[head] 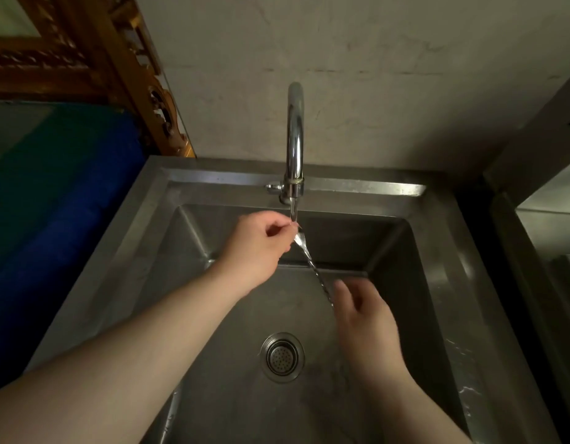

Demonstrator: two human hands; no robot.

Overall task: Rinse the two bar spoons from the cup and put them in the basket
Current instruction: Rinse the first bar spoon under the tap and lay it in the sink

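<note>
Bar spoon [312, 267]: one twisted-stem spoon is in view, held slantwise over the sink [437, 267], its bowl end directly under the faucet [294, 139] spout near the sink's back edge, stem running down toward the front right. Sink is a deep steel basin with a drain strainer [282, 356] at mid-floor. Left hand [261, 248] has fingertips pinched at the spoon's upper end, beneath the spout. Right hand [363, 318] is curled around the lower stem, grasping it. Judged step: rinsing of one spoon in progress. Risks: a wet, thin, twisted stem held only by fingertips could slip and drop onto the sink floor; should the left hand let go while rubbing the bowl, the spoon would swing on the right hand's grip alone. Water striking the bowl could splash over the sink's rim. Not determinable: the water stream itself is faint and hard to confirm; whether a second spoon lies alongside the first cannot be told. Cup and basket are out of view; the right hand hides the stem's lower end.
</note>
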